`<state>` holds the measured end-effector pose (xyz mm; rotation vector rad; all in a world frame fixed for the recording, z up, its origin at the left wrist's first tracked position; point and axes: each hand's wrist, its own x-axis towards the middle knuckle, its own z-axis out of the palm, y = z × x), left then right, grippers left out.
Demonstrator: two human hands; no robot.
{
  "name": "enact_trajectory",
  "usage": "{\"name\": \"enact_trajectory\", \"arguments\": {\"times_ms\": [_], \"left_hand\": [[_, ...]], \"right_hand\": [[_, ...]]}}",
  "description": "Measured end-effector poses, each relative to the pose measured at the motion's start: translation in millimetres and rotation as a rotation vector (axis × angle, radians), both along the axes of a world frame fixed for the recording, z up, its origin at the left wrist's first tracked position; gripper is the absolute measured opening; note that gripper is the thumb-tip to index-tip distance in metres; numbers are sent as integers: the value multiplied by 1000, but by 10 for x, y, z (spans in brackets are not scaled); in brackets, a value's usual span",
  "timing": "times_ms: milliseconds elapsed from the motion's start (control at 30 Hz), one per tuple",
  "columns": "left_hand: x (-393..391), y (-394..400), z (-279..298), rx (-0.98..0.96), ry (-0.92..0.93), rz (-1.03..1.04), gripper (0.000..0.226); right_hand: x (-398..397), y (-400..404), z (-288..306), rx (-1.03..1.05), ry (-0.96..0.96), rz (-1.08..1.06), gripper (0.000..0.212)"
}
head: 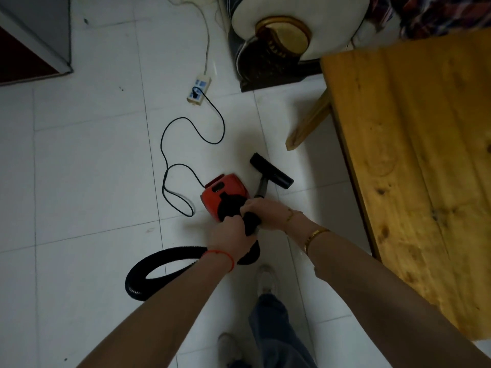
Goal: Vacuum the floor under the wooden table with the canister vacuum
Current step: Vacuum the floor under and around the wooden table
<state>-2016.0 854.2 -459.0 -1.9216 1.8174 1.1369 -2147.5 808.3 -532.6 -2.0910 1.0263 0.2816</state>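
A small red and black canister vacuum (224,191) sits on the white tiled floor left of the wooden table (414,160). Its black floor nozzle (271,170) rests on the tiles just past the canister, short of the table leg (309,120). My left hand (229,233) and my right hand (261,209) both grip the black wand handle (251,221) right over the canister. The ribbed black hose (159,261) loops on the floor to the lower left, under my left forearm.
The black power cord (186,144) snakes from the canister to a white power strip (198,91) further out. A dark stand with a round white and gold object (287,35) is beyond the table. A grey cabinet corner (39,49) is at the upper left. My feet (267,280) are below.
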Motion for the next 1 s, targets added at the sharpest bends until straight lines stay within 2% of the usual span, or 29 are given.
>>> {"name": "enact_trajectory", "arguments": {"times_ms": [100,200,367,467,567,733,1000], "left_hand": [[-161,-318,-24,7,-11,-37,20],[-309,-549,-35,27,2,-70,19],[-443,-676,-18,50,5,-134,17],[-401,-613,-28,57,13,-178,17],[-296,-509,-42,55,7,-240,20],[-11,-297,-34,61,-26,-398,19],[426,11,-18,31,-5,-600,24]], "right_hand": [[-176,-258,-6,20,0,-66,9],[-341,-439,-8,22,8,-93,17],[-505,-473,33,42,22,-155,20],[-495,-345,32,72,-3,-227,20],[-411,-148,-6,85,-43,-296,29],[-129,257,38,72,-82,-414,14],[306,878,75,62,-171,-626,19]]}}
